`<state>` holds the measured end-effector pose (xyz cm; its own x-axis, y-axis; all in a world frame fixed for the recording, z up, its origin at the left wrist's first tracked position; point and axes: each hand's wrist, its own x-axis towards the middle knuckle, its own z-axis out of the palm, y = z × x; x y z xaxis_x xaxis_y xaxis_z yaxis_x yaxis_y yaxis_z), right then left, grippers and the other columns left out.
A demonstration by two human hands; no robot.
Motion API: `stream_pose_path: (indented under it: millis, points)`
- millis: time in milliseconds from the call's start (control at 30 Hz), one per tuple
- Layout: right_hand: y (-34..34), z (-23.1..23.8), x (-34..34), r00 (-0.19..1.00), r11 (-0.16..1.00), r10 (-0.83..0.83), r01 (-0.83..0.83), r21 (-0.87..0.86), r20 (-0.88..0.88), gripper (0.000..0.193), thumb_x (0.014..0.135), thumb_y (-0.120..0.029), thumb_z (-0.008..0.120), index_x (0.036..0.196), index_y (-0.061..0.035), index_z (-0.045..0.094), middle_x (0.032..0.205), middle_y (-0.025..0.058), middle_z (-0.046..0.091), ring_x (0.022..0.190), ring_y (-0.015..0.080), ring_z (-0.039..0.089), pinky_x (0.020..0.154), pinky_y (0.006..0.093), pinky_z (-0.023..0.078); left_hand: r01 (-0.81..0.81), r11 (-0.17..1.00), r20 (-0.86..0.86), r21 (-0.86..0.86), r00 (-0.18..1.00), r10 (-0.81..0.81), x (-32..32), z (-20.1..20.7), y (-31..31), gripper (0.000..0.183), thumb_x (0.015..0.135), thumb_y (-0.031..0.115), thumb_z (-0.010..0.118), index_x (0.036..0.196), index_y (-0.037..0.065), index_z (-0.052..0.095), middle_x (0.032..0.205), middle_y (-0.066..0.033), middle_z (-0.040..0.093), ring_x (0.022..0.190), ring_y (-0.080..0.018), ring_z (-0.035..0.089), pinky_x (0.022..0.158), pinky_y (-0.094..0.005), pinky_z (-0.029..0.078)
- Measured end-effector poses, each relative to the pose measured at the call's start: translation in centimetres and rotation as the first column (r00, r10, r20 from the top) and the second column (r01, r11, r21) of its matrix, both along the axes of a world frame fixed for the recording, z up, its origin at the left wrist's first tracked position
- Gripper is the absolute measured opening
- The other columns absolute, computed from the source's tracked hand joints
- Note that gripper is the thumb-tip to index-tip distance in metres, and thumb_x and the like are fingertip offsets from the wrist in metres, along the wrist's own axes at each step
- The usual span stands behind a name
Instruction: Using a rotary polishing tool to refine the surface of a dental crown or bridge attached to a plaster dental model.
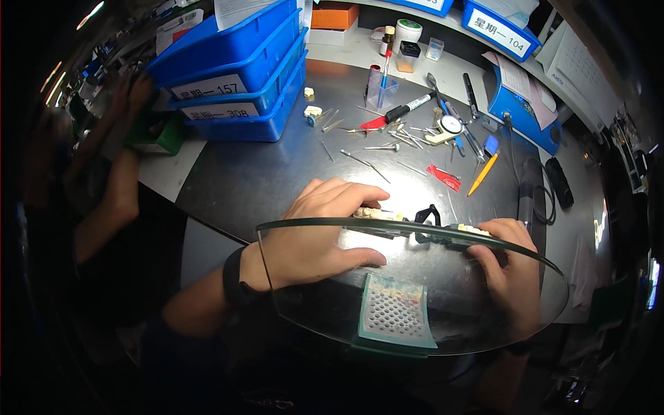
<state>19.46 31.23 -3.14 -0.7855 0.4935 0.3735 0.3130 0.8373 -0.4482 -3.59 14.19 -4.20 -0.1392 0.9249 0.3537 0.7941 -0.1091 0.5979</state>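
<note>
A hinged dental model lies opened out on the dark bench under the edge of a clear shield. Its left half and right half carry cream teeth, and a black hinge joins them. My left hand, with a dark wristband, reaches over the left half. Its fingers touch the far side at the end, while the thumb stretches out apart from the model. My right hand pinches the outer end of the right half between thumb and fingers. The clear shield covers parts of both hands.
A pale perforated pad lies nearer me. Beyond the model are scattered metal burs, a black marker, a round gauge and an orange pencil-like tool. Stacked blue trays stand far left. A co-worker's arm shows at left.
</note>
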Motion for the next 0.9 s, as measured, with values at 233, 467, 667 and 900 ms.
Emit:
stream_pose_path:
  millis: [233, 467, 667, 900]
  points:
    - [-1.4, 1.0, -0.5, 0.999, 0.955, -0.027, 0.015, -0.297, -0.035, 0.021, 0.077, -0.004, 0.069, 0.094, 0.0048, 0.061, 0.084, 0.0098, 0.06, 0.072, 0.0158, 0.056, 0.065, 0.0279, 0.045, -0.13, 0.954, 0.293, 0.272, 0.955, 0.046, -0.4, -0.5, -0.1, 0.045, 0.068, 0.005, 0.077, 0.108, 0.003, 0.058, 0.099, -0.0107, 0.064, 0.087, -0.0237, 0.064, 0.074, -0.0306, 0.05]
    - [0.7, 2.6, 0.8, 0.906, 0.754, -0.139, -0.164, -0.636, -0.399, 0.033, 0.092, -0.011, 0.059, 0.119, 0.0043, 0.05, 0.099, 0.0118, 0.062, 0.08, 0.0128, 0.06, 0.071, 0.0247, 0.049, 0.067, 0.937, 0.128, 0.342, 0.985, -0.118, -1.1, 2.4, 0.6, 0.028, 0.069, 0.006, 0.079, 0.094, 0.003, 0.067, 0.082, -0.0086, 0.068, 0.071, -0.0152, 0.063, 0.061, -0.0254, 0.049]
    - [3.0, 6.5, -3.7, 0.802, 0.718, -0.218, -0.254, -0.648, -0.557, 0.031, 0.092, -0.01, 0.058, 0.117, 0.0055, 0.049, 0.097, 0.012, 0.065, 0.085, 0.0127, 0.063, 0.072, 0.0234, 0.053, 0.28, 0.868, 0.088, 0.411, 0.935, -0.343, -0.4, 4.5, 3.2, 0.031, 0.068, 0.006, 0.08, 0.096, 0.0, 0.069, 0.083, -0.0095, 0.068, 0.07, -0.016, 0.064, 0.061, -0.0259, 0.049]
    - [2.3, 8.1, -6.0, 0.861, 0.51, 0.075, -0.466, -0.723, -0.503, 0.026, 0.095, -0.013, 0.051, 0.114, 0.005, 0.053, 0.095, 0.0108, 0.063, 0.085, 0.0134, 0.062, 0.072, 0.0261, 0.053, 0.217, 0.836, -0.006, 0.503, 0.969, -0.248, -0.1, 6.2, 6.4, 0.029, 0.067, 0.001, 0.078, 0.095, -0.001, 0.07, 0.083, -0.0114, 0.068, 0.072, -0.0191, 0.066, 0.062, -0.0264, 0.051]
